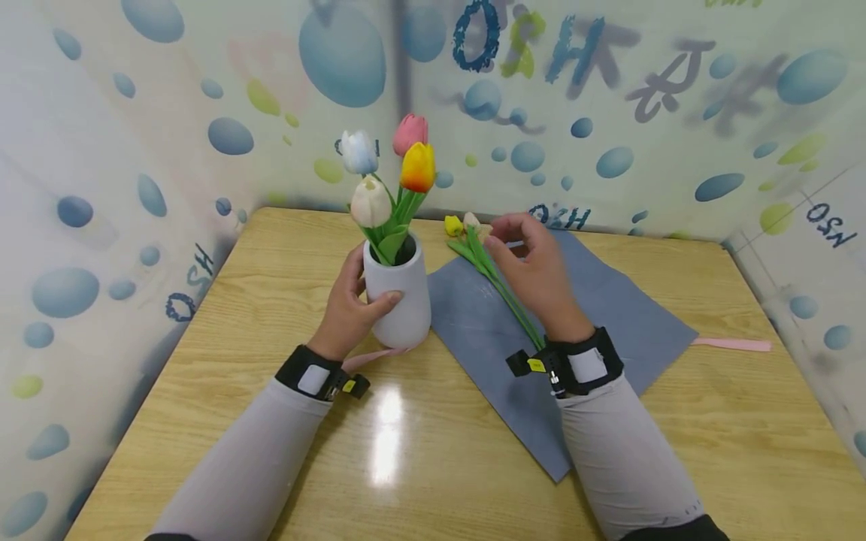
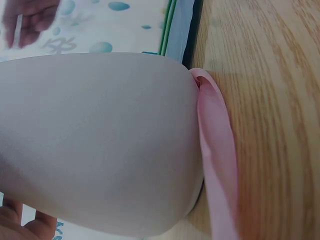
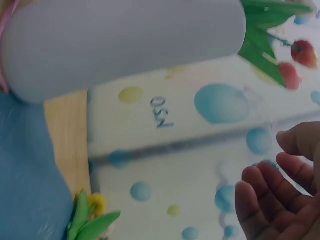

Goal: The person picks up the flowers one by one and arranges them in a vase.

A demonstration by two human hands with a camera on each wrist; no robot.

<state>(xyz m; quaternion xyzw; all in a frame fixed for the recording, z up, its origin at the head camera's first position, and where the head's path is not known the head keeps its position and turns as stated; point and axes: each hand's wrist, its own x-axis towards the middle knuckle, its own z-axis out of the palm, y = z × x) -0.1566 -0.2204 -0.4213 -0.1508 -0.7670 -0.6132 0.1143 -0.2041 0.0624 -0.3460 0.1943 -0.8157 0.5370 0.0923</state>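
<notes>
My left hand (image 1: 352, 306) grips a white vase (image 1: 401, 304) from its left side, thumb across the front. The vase stands upright on the table and fills most of the left wrist view. In it are tulips: a pale blue one (image 1: 358, 152), a pink one (image 1: 410, 134), a yellow-orange one (image 1: 418, 167) and a cream one (image 1: 370, 201). To its right, my right hand (image 1: 536, 267) hovers with loosely bent fingers and holds nothing. Beside that hand lie a yellow tulip (image 1: 453, 225) and a white tulip (image 1: 471, 220), their green stems (image 1: 507, 294) partly hidden under the wrist.
A blue-grey wrapping sheet (image 1: 473, 330) lies beneath the loose tulips. One pink ribbon (image 2: 217, 150) runs by the vase's base; a pink ribbon end (image 1: 734, 344) sticks out at the sheet's right corner. A patterned curtain (image 1: 473, 165) borders the wooden table (image 1: 406, 496).
</notes>
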